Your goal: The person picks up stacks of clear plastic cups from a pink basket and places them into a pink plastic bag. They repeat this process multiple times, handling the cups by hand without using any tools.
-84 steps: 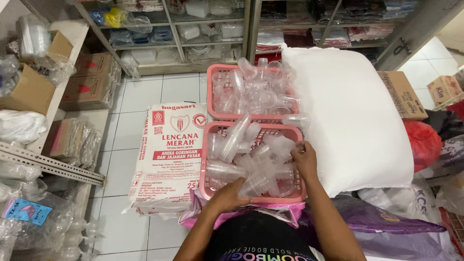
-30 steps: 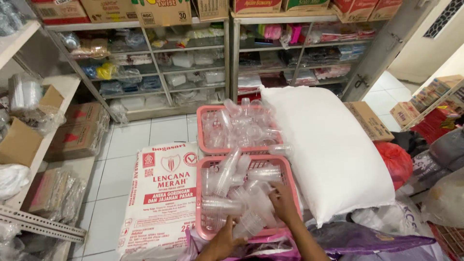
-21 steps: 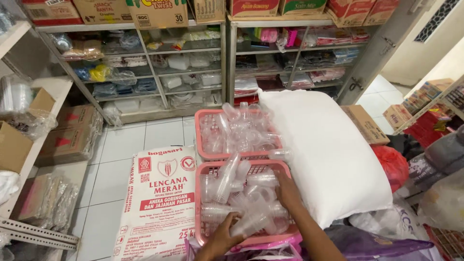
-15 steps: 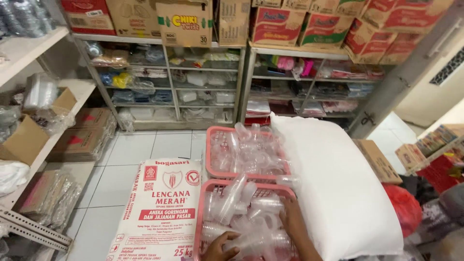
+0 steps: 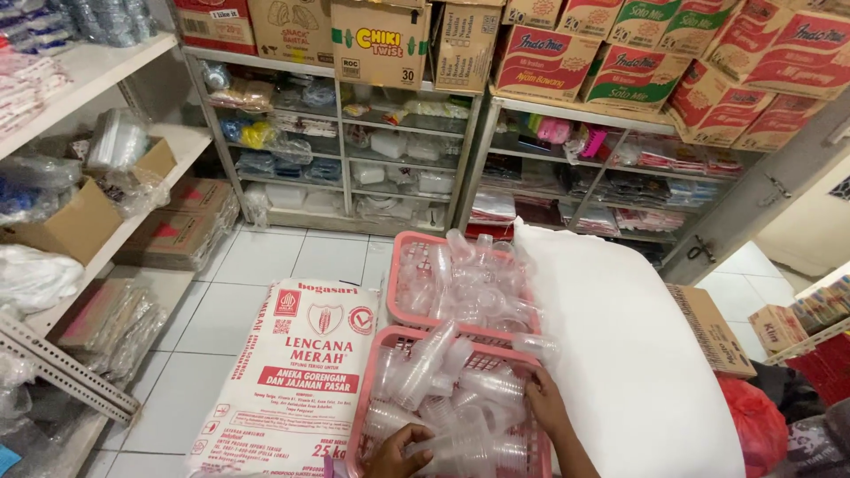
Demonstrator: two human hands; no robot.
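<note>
Pink plastic basket (image 5: 359,416) at 6 o'clock, heaped w/ clear plastic cups (image 5: 443,389). Left hand (image 5: 396,453) grasps a cup stack inside; right hand (image 5: 546,405) lies flat on the cups at 5 o'clock, apparently steadying them. White flour sack (image 5: 292,381) at 7.

The head camera is looking forward and down from standing height, taking in the shelves (image 5: 390,168) across the top, the near pink basket (image 5: 372,398) close at the bottom edge.
</note>
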